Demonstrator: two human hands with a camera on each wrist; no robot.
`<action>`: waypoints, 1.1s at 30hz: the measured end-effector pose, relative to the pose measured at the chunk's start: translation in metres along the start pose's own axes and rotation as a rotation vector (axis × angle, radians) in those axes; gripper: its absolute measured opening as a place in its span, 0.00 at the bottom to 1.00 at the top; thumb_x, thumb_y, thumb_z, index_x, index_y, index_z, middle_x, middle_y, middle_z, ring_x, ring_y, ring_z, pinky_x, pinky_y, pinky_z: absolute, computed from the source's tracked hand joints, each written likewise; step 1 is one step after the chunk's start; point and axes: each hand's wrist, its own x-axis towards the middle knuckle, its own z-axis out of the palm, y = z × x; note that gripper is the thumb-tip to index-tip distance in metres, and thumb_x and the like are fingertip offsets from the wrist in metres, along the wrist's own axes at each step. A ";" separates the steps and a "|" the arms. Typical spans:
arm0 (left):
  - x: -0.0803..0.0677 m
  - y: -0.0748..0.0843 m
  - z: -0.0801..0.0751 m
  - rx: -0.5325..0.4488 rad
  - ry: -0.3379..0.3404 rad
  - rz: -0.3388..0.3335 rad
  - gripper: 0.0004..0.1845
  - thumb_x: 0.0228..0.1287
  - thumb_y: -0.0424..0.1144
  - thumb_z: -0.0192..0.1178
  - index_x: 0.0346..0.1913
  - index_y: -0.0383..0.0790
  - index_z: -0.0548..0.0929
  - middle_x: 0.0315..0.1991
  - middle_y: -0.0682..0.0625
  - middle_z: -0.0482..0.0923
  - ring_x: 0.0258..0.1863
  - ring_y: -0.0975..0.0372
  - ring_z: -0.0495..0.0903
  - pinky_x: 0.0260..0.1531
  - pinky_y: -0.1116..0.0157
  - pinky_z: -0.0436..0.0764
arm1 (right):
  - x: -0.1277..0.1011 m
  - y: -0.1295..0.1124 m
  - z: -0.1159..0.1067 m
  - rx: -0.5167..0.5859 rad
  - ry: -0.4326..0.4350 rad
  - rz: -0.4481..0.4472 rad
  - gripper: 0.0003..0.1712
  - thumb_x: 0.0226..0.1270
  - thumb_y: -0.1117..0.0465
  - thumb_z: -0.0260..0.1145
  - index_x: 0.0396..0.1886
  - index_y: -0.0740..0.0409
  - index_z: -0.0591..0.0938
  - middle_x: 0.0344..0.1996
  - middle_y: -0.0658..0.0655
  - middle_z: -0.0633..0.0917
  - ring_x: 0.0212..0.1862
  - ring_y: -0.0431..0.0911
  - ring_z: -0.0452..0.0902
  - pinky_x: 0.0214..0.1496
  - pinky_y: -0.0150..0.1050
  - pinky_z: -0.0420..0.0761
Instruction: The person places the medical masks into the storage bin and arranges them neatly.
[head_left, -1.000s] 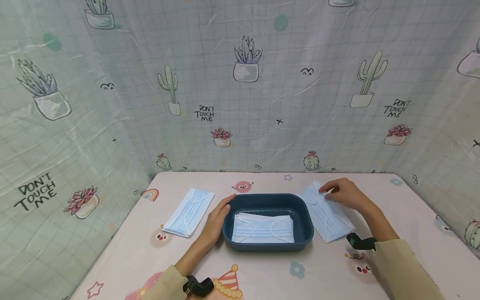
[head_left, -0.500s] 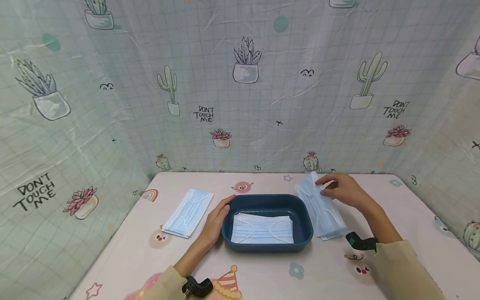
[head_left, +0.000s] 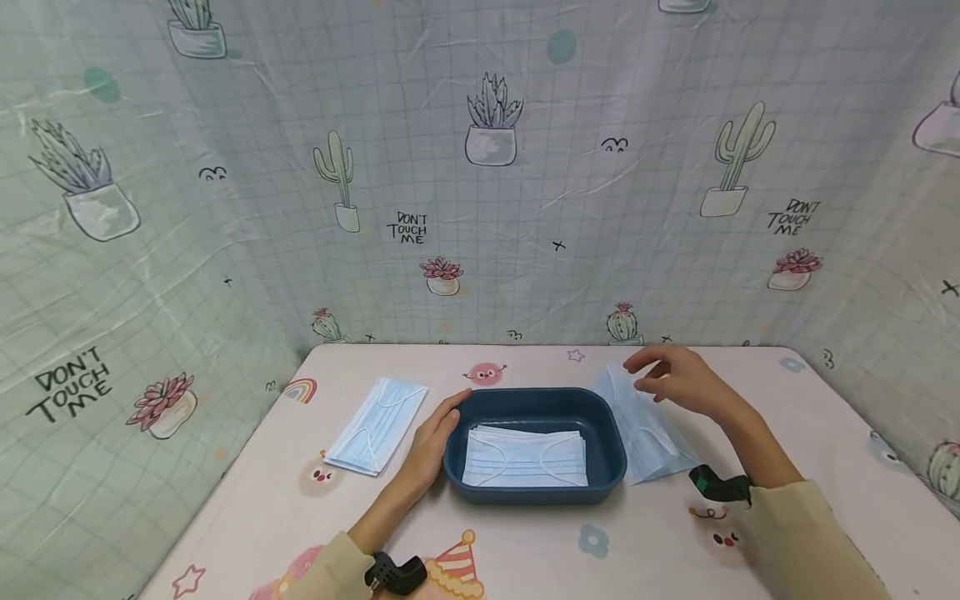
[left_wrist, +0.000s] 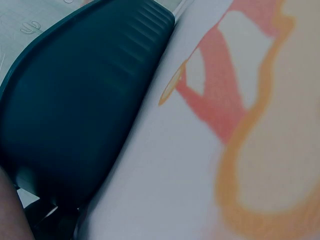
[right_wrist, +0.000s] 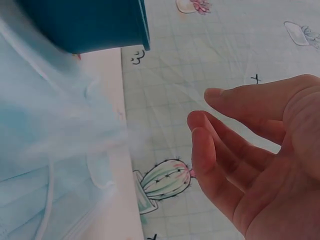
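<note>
Right hand (head_left: 678,382) has released the masks (head_left: 643,429), fingers spread.

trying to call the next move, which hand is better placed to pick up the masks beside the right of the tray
The right hand: it hovers open just above the mask stack lying against the right side of the blue tray. The left hand rests on the tray's left rim, across from that stack.
</note>
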 end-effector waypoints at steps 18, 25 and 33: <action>0.001 -0.002 0.000 -0.009 -0.005 0.015 0.23 0.84 0.44 0.42 0.75 0.52 0.73 0.77 0.51 0.70 0.81 0.54 0.61 0.82 0.45 0.54 | 0.003 0.004 0.011 0.025 -0.050 -0.031 0.14 0.73 0.62 0.66 0.54 0.63 0.85 0.49 0.66 0.87 0.38 0.53 0.84 0.35 0.33 0.87; 0.002 -0.001 0.000 0.002 -0.009 0.011 0.23 0.84 0.44 0.42 0.75 0.53 0.72 0.77 0.52 0.69 0.81 0.54 0.61 0.82 0.47 0.55 | 0.006 0.007 0.020 0.022 -0.094 -0.017 0.16 0.73 0.59 0.67 0.54 0.63 0.85 0.47 0.63 0.88 0.38 0.53 0.85 0.34 0.35 0.87; 0.002 -0.003 0.000 0.013 -0.010 -0.001 0.23 0.84 0.46 0.41 0.75 0.54 0.71 0.77 0.52 0.68 0.81 0.53 0.61 0.81 0.45 0.55 | 0.008 0.012 0.024 0.030 -0.146 -0.028 0.16 0.74 0.60 0.66 0.54 0.65 0.84 0.44 0.61 0.88 0.37 0.50 0.84 0.34 0.35 0.88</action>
